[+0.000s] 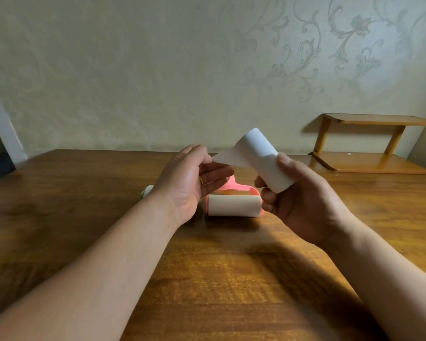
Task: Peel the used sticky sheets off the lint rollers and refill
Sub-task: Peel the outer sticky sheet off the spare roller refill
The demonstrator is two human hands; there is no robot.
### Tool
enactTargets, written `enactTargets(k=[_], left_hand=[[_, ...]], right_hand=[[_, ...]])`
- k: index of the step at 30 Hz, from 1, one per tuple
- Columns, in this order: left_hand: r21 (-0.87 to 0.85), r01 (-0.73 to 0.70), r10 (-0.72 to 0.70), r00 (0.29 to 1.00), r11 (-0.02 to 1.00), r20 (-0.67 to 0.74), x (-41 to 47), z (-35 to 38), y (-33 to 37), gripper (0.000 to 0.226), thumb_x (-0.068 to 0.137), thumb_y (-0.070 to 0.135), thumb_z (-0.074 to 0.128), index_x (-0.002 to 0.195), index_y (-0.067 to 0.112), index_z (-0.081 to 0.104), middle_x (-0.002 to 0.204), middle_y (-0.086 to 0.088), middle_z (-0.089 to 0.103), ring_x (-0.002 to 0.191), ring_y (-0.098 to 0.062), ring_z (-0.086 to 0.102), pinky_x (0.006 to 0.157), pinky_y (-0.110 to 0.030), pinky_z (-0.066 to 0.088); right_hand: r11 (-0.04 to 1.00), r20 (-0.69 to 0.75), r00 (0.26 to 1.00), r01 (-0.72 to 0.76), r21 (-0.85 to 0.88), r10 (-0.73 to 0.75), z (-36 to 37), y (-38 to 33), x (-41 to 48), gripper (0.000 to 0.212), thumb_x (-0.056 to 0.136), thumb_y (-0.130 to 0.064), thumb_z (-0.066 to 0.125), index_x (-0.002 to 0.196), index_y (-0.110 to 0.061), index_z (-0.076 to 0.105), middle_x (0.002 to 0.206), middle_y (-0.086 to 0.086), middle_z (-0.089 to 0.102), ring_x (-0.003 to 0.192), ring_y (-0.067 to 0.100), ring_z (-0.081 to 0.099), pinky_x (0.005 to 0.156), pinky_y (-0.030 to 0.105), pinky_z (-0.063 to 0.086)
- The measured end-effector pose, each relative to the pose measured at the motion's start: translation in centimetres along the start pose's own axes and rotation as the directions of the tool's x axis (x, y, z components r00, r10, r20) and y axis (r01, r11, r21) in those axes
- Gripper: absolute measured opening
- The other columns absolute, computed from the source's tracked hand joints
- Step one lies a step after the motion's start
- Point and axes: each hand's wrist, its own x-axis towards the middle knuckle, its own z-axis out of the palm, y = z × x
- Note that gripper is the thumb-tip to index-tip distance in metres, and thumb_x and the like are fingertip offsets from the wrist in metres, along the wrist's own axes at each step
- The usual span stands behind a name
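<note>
Hands meet above a wooden table [219,279]. Right hand [303,200] grips a white sticky roll [261,158], tilted, near its lower end. Left hand [192,178] pinches a peeled sheet [225,157] still joined to that roll. Below, between both hands, lies a pink lint roller [234,205], handle mostly hidden. Another pale object [146,190] peeks out left of the left wrist, unclear.

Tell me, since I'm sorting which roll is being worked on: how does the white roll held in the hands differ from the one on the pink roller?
The held roll is loose, off any roller, tilted in the right hand; the mounted roll lies level in the pink roller on the table. The held roll's outer sheet is lifted, pinched by the left hand; the mounted roll's wrap lies flat. Both are white cylinders.
</note>
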Motion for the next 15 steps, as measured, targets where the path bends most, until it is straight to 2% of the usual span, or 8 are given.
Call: enactTargets(k=[1,3,6,9,12,15], left_hand=[[-0.016,0.013,-0.013,1.000,1.000,-0.004,0.0,0.0,0.0,0.011,0.100,0.006,0.052,0.104,0.008,0.063,0.097,-0.022,0.078,0.095,-0.038,0.083,0.077,-0.040,0.069],[-0.033,0.009,-0.009,1.000,0.999,-0.003,0.0,0.0,0.1,0.011,0.100,0.005,0.054,0.093,0.009,0.060,0.082,-0.017,0.075,0.083,-0.035,0.082,0.072,-0.042,0.071],[-0.031,-0.032,0.031,0.999,0.999,-0.030,0.1,-0.2,0.5,0.018,0.096,0.001,0.058,0.084,0.015,0.055,0.079,-0.012,0.078,0.065,-0.023,0.076,0.050,-0.031,0.061],[0.141,-0.100,0.106,0.994,0.985,-0.035,0.4,-0.6,0.8,0.009,0.093,0.022,0.066,0.088,0.020,0.059,0.088,-0.008,0.083,0.069,-0.018,0.075,0.055,-0.029,0.057],[0.335,-0.145,0.186,0.978,0.931,-0.092,0.5,-0.7,0.9,0.029,0.091,0.050,0.064,0.092,0.021,0.065,0.089,-0.004,0.081,0.072,-0.016,0.071,0.066,-0.036,0.056],[0.445,-0.127,0.215,0.965,0.887,-0.153,0.5,-0.7,1.2,0.045,0.090,0.065,0.059,0.087,0.021,0.066,0.094,-0.010,0.073,0.084,-0.024,0.068,0.074,-0.041,0.052]], right_hand=[[0.999,0.055,0.998,-0.023,0.025,0.021,-0.2,-0.3,-0.1,0.044,0.096,-0.045,0.073,0.124,-0.011,0.072,0.090,0.015,0.068,0.067,0.020,0.058,0.064,0.031,0.052],[0.996,0.198,0.977,-0.087,0.028,0.080,-0.7,-0.8,-0.4,0.047,0.094,-0.046,0.077,0.124,-0.010,0.074,0.087,0.017,0.065,0.066,0.022,0.058,0.063,0.032,0.053],[0.980,0.341,0.921,-0.160,-0.114,0.190,-1.1,-1.2,-0.9,0.063,0.088,-0.046,0.084,0.131,-0.003,0.068,0.089,0.018,0.066,0.068,0.022,0.061,0.063,0.030,0.054],[0.950,0.284,0.945,-0.071,-0.303,0.161,-0.8,-1.1,-0.9,0.052,0.088,-0.040,0.080,0.126,-0.007,0.069,0.098,0.014,0.068,0.081,0.023,0.063,0.071,0.031,0.054],[0.940,0.132,0.991,0.016,-0.341,0.031,-0.4,-0.9,-0.5,0.039,0.087,-0.027,0.078,0.125,-0.018,0.075,0.107,0.004,0.071,0.089,0.021,0.067,0.078,0.036,0.053],[0.942,0.047,0.996,0.081,-0.326,-0.069,-0.4,-1.0,-0.2,0.046,0.085,-0.021,0.078,0.131,-0.023,0.074,0.105,-0.007,0.074,0.091,0.017,0.069,0.079,0.034,0.055]])
